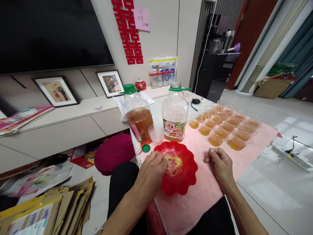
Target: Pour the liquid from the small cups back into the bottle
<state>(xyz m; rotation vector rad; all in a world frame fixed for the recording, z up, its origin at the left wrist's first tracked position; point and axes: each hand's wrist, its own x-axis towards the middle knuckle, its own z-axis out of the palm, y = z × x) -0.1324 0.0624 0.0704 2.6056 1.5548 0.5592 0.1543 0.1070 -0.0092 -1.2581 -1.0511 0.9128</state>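
My left hand [153, 168] is closed on a clear plastic cup [170, 156], held over the scalloped red tray [188, 178]. Beside the tray, my right hand [220, 163] rests near the pink cloth with its fingers curled together; whether anything is in them is hidden. Behind the tray stand a large plastic jug [139, 114] of brown liquid with a green cap and an uncapped jug [174, 114] with little liquid low down. Between them is a stack of clear cups [156, 134]. A loose green cap [146, 148] lies left of the tray.
Several cups of amber liquid [218, 136] stand in rows at the right on the pink cloth [259, 143]. A black coiled item [195, 101] lies behind them. A maroon stool [113, 153] and cardboard envelopes [66, 209] are at the left; a power strip [293, 158] lies right.
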